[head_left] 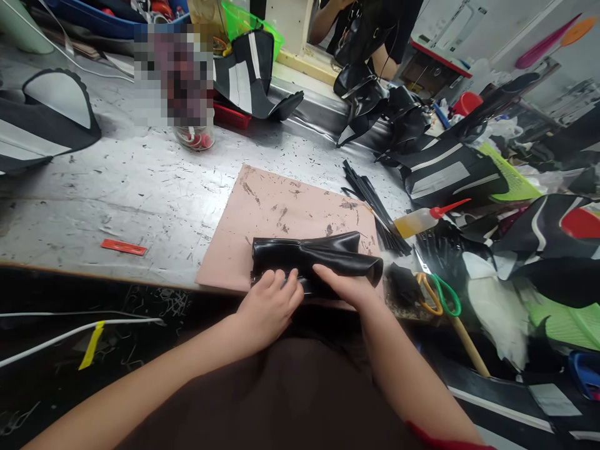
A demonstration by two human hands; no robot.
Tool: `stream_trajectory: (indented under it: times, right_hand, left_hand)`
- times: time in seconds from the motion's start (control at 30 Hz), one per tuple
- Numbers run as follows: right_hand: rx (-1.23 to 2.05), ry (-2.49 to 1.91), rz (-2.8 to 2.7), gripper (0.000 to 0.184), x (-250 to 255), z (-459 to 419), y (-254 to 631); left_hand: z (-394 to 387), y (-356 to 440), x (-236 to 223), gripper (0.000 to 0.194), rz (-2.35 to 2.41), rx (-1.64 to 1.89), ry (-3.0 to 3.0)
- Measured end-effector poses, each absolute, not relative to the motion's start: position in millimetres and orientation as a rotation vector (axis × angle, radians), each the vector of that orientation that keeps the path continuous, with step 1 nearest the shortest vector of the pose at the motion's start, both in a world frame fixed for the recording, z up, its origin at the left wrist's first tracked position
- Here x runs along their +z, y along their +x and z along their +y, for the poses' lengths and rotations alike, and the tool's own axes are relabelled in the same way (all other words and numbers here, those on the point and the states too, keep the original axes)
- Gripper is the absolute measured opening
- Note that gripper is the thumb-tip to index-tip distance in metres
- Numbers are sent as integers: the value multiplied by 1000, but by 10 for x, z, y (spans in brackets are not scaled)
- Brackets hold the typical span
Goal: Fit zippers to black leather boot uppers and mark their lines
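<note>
Glossy black piece [323, 253], leather or something like it, was lying folded on the pink board [281, 200], near the front edge of the surface [164, 187]. The left hand [272, 306] had its fingers bent over the near side; the right hand [344, 287] had its thumb along the fold, other fingers hidden. Couldn't tell if either was really gripping or just pressing, tbh. Looked light and bendy to me, prob a bit slick, and easy to crease. I'd say the flatter left end and the thick folded layers were the spots to hold, not the flared right end. Black strips [370, 194], a bottle [415, 222] and scissors [440, 294] were off to the right.
</note>
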State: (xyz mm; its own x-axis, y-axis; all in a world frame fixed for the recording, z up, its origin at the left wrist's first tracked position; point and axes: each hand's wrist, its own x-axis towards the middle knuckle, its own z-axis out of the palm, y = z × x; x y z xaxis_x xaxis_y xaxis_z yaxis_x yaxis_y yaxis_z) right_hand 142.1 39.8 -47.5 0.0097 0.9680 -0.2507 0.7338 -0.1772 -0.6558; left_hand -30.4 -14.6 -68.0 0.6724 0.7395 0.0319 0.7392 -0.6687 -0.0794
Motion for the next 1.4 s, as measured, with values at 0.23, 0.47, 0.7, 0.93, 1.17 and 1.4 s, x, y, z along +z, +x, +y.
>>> stream_trajectory:
  times: [0.23, 0.47, 0.7, 0.93, 1.17, 1.4]
  right_hand:
    - [886, -1975, -1727, 36, -490, 496, 1473]
    - [891, -1981, -1803, 34, -434, 532, 1464]
    - [859, -1961, -1788, 31, -522, 494, 1452]
    - [1048, -1699, -1837, 37, -425, 521, 1747]
    - [835, -1673, -1963, 30, -453, 810, 1812]
    - [813, -1804, -1959, 34, -508, 826, 1825]
  left_hand:
    - [-128, -271, -704, 54, -1188, -41, -2829]
    - [-101, -259, -690, 51, -1238, -96, -2836]
    - [-5, -71, -628, 58, -1209, 19, -2859]
    - [-4, 67, -685, 47, -1160, -2, -2793]
    - [-27, 95, -742, 42, -1190, -59, -2750]
    - [24, 107, -683, 38, -1172, 10, -2777]
